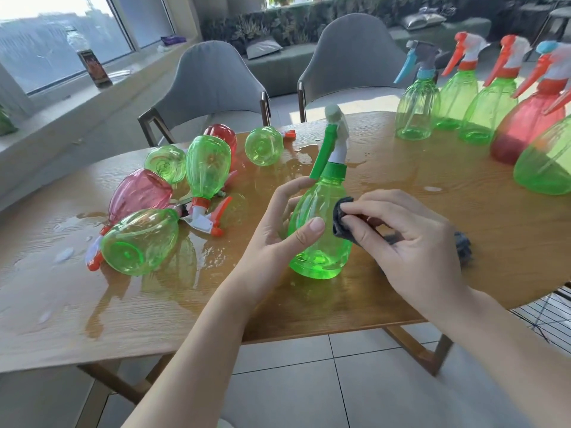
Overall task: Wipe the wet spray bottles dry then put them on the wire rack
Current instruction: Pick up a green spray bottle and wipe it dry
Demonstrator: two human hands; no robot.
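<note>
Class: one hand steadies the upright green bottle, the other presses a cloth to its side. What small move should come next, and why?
Probably slide the cloth down the bottle with the right hand while the left hand holds it; the cloth touches only mid-body.

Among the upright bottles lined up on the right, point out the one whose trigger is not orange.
The far-left bottle in the row: a green body with a light blue trigger and grey spray head. The other upright bottles there carry orange triggers.
</note>
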